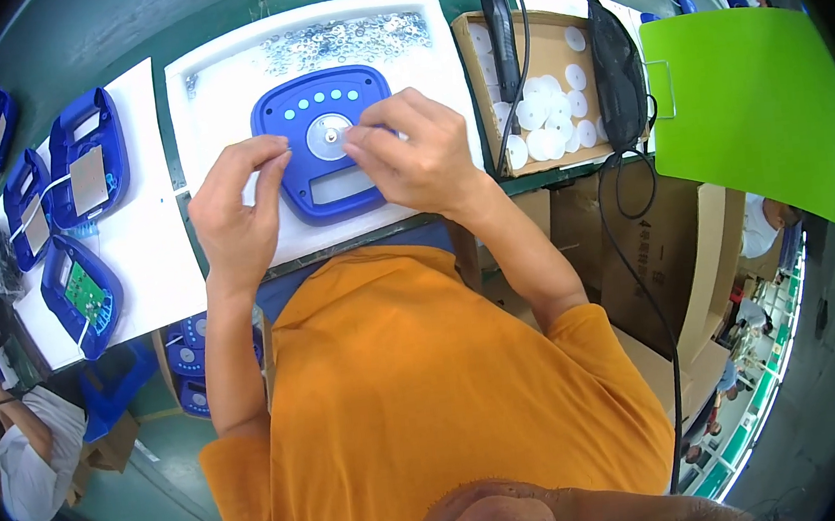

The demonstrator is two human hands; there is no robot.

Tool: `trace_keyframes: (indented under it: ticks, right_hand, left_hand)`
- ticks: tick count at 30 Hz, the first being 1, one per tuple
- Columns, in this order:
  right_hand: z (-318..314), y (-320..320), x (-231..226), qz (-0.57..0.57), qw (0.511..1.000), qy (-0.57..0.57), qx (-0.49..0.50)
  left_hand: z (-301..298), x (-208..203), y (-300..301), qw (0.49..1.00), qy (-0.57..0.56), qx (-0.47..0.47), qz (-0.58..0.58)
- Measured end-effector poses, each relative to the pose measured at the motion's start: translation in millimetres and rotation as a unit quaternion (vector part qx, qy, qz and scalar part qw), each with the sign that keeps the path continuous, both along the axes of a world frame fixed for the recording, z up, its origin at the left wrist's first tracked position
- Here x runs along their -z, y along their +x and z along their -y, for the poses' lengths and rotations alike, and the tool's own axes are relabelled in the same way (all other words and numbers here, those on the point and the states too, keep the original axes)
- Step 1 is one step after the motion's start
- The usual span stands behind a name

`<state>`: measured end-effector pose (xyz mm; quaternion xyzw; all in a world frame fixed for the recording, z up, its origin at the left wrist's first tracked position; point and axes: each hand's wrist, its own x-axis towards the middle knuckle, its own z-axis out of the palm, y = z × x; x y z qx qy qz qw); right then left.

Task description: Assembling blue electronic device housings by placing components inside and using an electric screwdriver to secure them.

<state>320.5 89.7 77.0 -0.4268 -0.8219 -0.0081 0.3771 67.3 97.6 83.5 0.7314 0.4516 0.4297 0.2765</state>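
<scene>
Disc (326, 145) sits on a blue cover (300, 167), toward eleven o'clock. Left hand (236, 203) at its nine, right hand (419, 152) at three; can't tell if either grips anything. Probably fitting the disc; next needs gentle fingers.

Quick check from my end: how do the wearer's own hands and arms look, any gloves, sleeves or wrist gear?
The left hand and right hand are both ungloved, with no watch, band or cable visible at either wrist. The forearms are uncovered. The plain orange top has short, loose sleeves; no markings show on them.
</scene>
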Motion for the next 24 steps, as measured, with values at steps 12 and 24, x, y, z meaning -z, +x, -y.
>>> trace_keyframes:
  ticks: [12,24]
  right_hand:
    - [22.1,22.6,3.1,-0.070,0.997,-0.021,0.036]
    - [11.0,18.9,3.5,-0.007,0.997,-0.056,-0.051]
  left_hand:
    - [-15.6,10.2,33.1,0.966,0.170,0.061,-0.187]
    - [21.5,10.2,25.3,0.954,0.132,0.020,-0.269]
